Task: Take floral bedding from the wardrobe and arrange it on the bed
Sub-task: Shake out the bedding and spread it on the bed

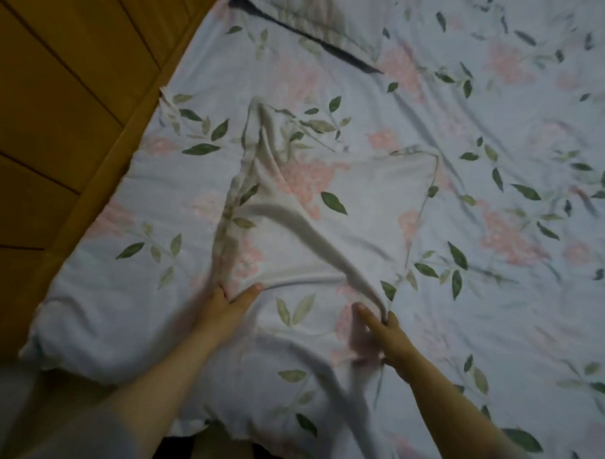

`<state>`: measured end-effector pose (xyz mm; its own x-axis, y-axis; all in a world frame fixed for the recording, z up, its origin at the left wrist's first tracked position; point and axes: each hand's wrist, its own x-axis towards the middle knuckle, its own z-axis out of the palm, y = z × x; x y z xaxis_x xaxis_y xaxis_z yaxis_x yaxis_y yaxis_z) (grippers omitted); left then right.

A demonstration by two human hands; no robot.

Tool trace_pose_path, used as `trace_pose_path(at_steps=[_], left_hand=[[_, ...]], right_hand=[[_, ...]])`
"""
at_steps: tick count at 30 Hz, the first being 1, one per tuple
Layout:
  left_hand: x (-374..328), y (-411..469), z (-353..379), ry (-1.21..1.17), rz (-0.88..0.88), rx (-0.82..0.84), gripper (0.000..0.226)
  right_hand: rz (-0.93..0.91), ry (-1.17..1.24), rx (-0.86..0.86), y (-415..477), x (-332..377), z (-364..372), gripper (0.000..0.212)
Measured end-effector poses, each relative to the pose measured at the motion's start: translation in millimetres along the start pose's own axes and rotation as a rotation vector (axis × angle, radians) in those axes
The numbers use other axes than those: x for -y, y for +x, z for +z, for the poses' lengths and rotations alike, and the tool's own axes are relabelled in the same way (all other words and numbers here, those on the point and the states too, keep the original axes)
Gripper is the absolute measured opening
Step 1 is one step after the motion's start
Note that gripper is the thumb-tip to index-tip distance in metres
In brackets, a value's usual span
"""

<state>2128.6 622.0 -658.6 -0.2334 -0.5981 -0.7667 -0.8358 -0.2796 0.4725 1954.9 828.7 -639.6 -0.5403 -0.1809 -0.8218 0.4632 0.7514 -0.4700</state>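
Step in hand, as judged: arranging, not fetching. The floral sheet (502,291) covers the bed, with one edge running along the wooden panel (49,100). On top of it, near the panel, lies a smaller floral cloth (344,193). It is crumpled, and a raised fold crosses it. It reads as a pillowcase, though that cannot be confirmed.

Your left hand (225,304), the one nearer the panel, pinches the near edge of the cloth between thumb and fingers. Your right hand (387,332), farther from the panel, pinches the near end of the raised fold. That hand is blurred, so you cannot tell how each finger lies. Both hands hold cloth, and neither lies flat.

The next move calls for drawing the two held points apart, one toward the panel and one away from it, until the fold pulls out. You would then lay the cloth flat, with its edge square to the panel.

The cloth and the sheet carry the same print, so your pinch may take up the sheet as well. Check that you hold one layer only before you pull.

A pillow (304,19) lies farther along the panel, at the far end of the bed, with a dark edge showing beneath it. It sits well apart from the cloth and does not obstruct it. The sheet is creased on the side away from the panel and will likely want smoothing.
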Motion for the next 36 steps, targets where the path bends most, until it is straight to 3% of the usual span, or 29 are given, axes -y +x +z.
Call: trace_pose_path(at_steps=[2,5,9,11,13,16,19,23,25,26,28,29,31,33,36], left_hand=[[-4,4,3,-0.019,-0.019,-0.007,0.101],[-10,7,6,-0.034,0.001,0.009,0.093],[-22,-5,6,-0.146,0.036,0.026,0.088],[-35,-14,-2,-0.229,0.076,-0.033,0.092],[-53,-25,-19,-0.269,0.118,-0.123,0.081],[-90,-40,-59,-0.258,0.275,-0.214,0.055],[-125,-51,-112,-0.234,0.467,-0.299,0.047],[-150,-49,-180,-0.232,0.607,-0.399,0.049],[-146,-26,-209,-0.175,0.557,-0.392,0.054],[-140,-10,-220,-0.09,0.491,-0.374,0.06],[-124,19,-234,0.162,0.301,-0.373,0.084],[-111,30,-238,0.271,0.214,-0.393,0.091],[-85,42,-234,0.315,0.23,-0.39,0.081],[-57,43,-224,0.276,0.353,-0.277,0.061],[-19,32,-203,0.33,0.361,-0.16,0.048]], right_hand=[[0.035,0.035,-0.096,4,-10,13,0.111],[0.09,0.086,-0.137,7,-16,27,0.121],[-0.005,0.081,-0.176,-3,-2,29,0.092],[-0.071,0.099,-0.234,-19,16,23,0.084],[-0.149,0.095,-0.267,-39,44,20,0.072],[-0.258,0.107,-0.307,-75,100,24,0.057],[-0.364,0.185,-0.297,-102,147,39,0.036],[-0.463,0.305,-0.275,-117,189,73,0.038],[-0.452,0.29,-0.29,-114,203,96,0.04],[-0.388,0.287,-0.309,-108,205,108,0.056],[-0.133,0.262,-0.332,-86,200,132,0.087],[-0.03,0.2,-0.354,-79,193,145,0.092],[0.043,0.076,-0.391,-67,173,164,0.09],[-0.03,-0.029,-0.361,-69,150,184,0.081],[-0.149,-0.156,-0.224,-74,122,206,0.073]])
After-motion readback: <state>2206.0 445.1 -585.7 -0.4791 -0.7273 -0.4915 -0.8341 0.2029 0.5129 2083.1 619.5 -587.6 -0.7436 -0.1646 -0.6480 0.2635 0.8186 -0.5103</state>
